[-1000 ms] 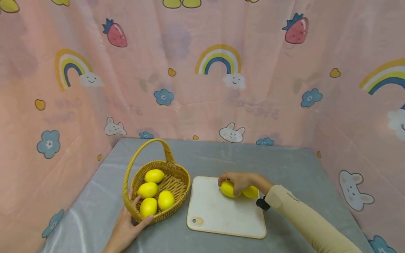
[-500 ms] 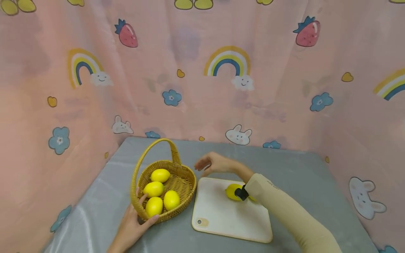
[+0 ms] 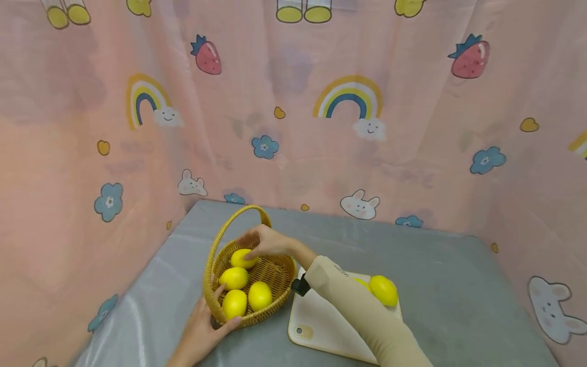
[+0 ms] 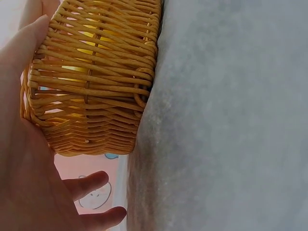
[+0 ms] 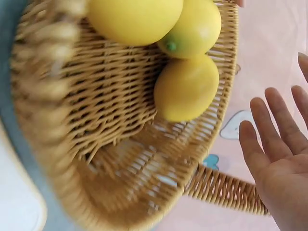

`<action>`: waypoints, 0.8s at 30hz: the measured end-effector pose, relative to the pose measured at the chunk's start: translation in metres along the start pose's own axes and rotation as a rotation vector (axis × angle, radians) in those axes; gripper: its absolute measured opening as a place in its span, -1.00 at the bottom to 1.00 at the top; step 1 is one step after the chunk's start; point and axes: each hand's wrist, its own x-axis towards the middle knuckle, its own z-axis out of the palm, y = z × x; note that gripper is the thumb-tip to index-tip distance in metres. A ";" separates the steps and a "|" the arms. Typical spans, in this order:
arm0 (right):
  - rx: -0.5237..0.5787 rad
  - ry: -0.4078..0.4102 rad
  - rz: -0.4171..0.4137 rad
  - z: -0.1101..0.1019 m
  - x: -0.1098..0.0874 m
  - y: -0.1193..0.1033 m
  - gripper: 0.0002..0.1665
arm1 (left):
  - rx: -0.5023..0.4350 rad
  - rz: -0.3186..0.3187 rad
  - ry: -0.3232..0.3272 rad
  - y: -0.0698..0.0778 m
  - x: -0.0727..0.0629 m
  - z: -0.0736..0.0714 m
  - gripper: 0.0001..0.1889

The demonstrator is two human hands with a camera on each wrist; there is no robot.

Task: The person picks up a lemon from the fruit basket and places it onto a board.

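A wicker basket (image 3: 277, 279) with a tall hoop handle holds several yellow lemons (image 3: 260, 295). My left hand (image 3: 199, 329) grips the basket's near left rim, the thumb at the front and a finger over the inner side. In the left wrist view, two lower fingers stick out below the wicker wall. My right hand (image 3: 271, 241) is over the far part of the basket, beside the farthest lemon (image 3: 240, 258), its thumb in front of that fruit. The right wrist view shows this hand (image 5: 284, 154) with fingers spread and nothing held.
A white cutting board (image 3: 316, 321) lies right of the basket, partly under the right sleeve (image 3: 362, 316). On it sit a lemon (image 3: 383, 290) and another yellow one, mostly covered by the sleeve. Grey cloth covers the table; a pink printed curtain (image 3: 293, 168) hangs behind.
My right hand has let go of a lemon on the board and moved left over the basket. My left hand keeps its grip on the rim. The head view has shifted left.
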 end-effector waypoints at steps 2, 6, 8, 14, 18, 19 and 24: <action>0.008 0.016 0.021 0.004 0.007 0.000 -0.42 | 0.002 -0.005 -0.002 0.000 0.000 0.001 -0.06; 0.002 0.058 0.051 0.009 0.016 0.003 -0.43 | -0.012 -0.014 -0.013 0.001 0.001 0.002 -0.06; -0.012 0.071 0.043 0.012 0.019 0.007 -0.45 | -0.017 -0.019 -0.016 0.001 0.000 0.002 -0.06; -0.036 0.085 0.041 0.017 0.027 0.015 -0.48 | -0.036 -0.027 -0.007 0.000 0.000 0.002 -0.05; -0.041 0.092 0.061 0.018 0.032 0.017 -0.49 | -0.032 -0.019 0.007 -0.002 0.000 0.002 -0.04; -0.049 0.087 0.063 0.019 0.033 0.018 -0.49 | -0.032 -0.020 0.009 -0.002 0.000 0.002 -0.04; -0.104 0.040 0.050 0.021 0.039 0.025 -0.48 | -0.028 -0.030 0.004 -0.003 0.001 0.001 -0.04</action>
